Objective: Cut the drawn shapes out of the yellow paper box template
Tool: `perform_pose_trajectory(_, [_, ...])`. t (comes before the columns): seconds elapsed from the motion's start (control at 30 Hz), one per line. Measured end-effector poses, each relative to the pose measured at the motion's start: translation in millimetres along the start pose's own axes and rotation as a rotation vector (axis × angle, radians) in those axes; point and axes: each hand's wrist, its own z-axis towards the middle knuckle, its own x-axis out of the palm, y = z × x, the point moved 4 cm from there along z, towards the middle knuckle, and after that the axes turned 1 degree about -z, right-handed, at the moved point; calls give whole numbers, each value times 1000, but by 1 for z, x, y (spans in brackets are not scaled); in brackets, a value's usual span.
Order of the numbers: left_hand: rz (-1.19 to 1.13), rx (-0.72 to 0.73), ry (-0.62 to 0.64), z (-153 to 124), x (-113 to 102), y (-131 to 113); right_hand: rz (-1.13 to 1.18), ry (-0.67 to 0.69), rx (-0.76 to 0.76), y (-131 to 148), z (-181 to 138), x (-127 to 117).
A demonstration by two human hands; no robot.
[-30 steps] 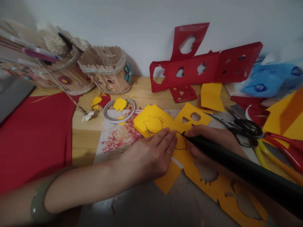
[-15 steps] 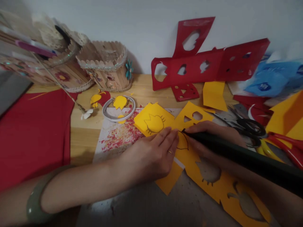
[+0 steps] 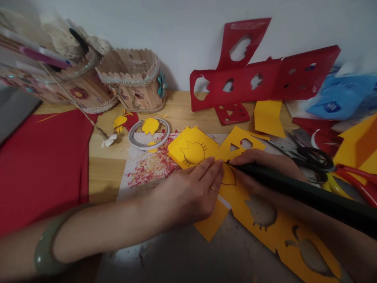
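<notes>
My left hand (image 3: 197,186) lies across the yellow card strip (image 3: 240,198), its fingers stretched and pressing down. A ring and a green bangle (image 3: 47,251) show on that arm. In my right hand (image 3: 265,163) is a long dark pen-shaped tool (image 3: 294,186); its tip touches the strip beside my left fingertips, near a drawn curved outline. Whether it is a pen or a knife I cannot tell. Cut-out shapes run along the strip towards the lower right. Just beyond my left hand sits a yellow square (image 3: 193,147) with a drawn crowned, rounded figure.
Red cut-out card (image 3: 241,88) leans against the wall. Scissors (image 3: 315,157) lie at right, near a blue packet (image 3: 338,96). A tape roll (image 3: 132,145), a popsicle-stick basket (image 3: 132,94) and red sheets (image 3: 41,169) are at left. A paint-speckled board (image 3: 141,251) lies beneath.
The view has shifted slightly. Both hands stay at nearly the same place on the strip, and the dark tool's tip has barely moved.
</notes>
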Motion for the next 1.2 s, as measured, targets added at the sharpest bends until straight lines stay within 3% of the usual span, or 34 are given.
perform_pose_trajectory(0.7, [-11,-9,-1,-1,0,0,-60,-6,-95,-3,-2,-1])
perform_pose_trajectory(0.87, [-10,-3,1,-1,0,0,-97,-55,-80,2,-3,-1])
perform_pose_trajectory(1.2, [-20,-11,0,-1,0,0,-229,-117,-193,8,-4,2])
